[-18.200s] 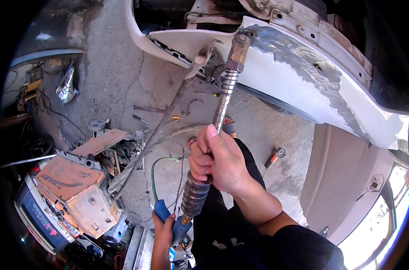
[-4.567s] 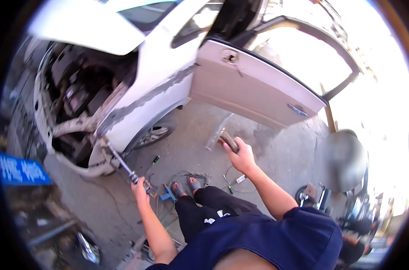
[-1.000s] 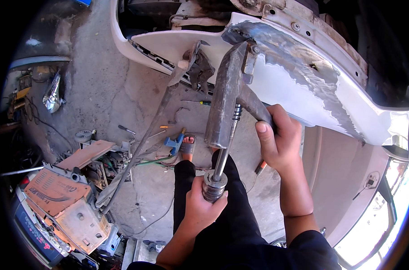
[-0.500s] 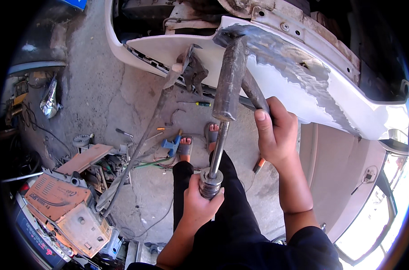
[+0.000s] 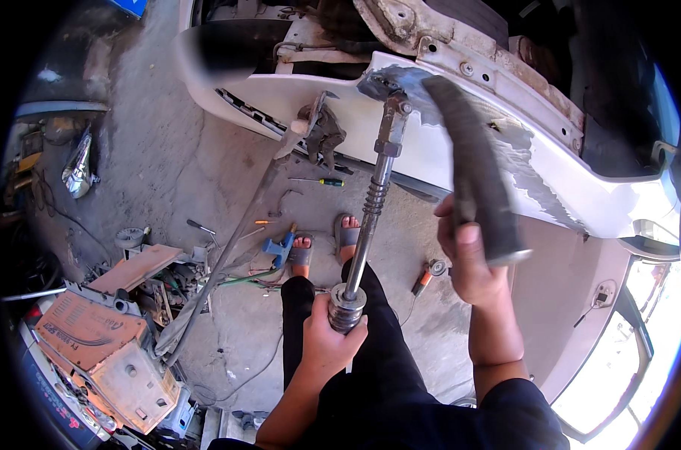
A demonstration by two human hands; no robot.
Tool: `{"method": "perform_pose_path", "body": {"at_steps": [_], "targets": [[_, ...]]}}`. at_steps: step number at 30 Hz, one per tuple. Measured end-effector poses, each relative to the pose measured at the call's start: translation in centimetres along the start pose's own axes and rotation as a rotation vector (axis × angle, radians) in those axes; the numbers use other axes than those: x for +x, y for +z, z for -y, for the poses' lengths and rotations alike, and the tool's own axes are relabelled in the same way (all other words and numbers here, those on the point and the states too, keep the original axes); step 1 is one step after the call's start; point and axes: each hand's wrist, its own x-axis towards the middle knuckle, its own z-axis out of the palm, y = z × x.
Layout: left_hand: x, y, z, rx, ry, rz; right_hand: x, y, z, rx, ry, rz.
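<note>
My left hand is closed around the ridged lower end of a steel slide-hammer puller. Its upper end meets a grey sanded patch on the white car panel. My right hand grips a dark steel hammer, blurred by motion, to the right of the puller shaft. Left of the puller, a dark metal clamp hangs at the panel, with a long bar slanting from it down to the lower left.
Tools lie on the concrete floor, including a screwdriver, blue gun-shaped tool and orange angle grinder, with hoses and cables. A clutter of boards and a boxy machine stands lower left. An open car door is at right.
My right hand and the hammer have moved right and down from over the puller shaft, exposing its upper end. My left hand keeps its grip; the panel appears slightly lower in view.
</note>
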Motion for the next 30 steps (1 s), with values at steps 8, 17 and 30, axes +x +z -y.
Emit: {"method": "perform_pose_path", "body": {"at_steps": [8, 17, 30], "targets": [[0.1, 0.1, -0.5, -0.042, 0.051, -0.016, 5.0, -8.2, 9.5, -0.111, 0.002, 0.089], [0.3, -0.4, -1.4, -0.021, -0.016, 0.005, 10.7, -9.6, 12.2, -0.442, -0.021, 0.111], [0.0, -0.2, -1.0, -0.027, -0.102, 0.014, 13.4, -8.8, 12.8, -0.54, 0.321, 0.434]]}}
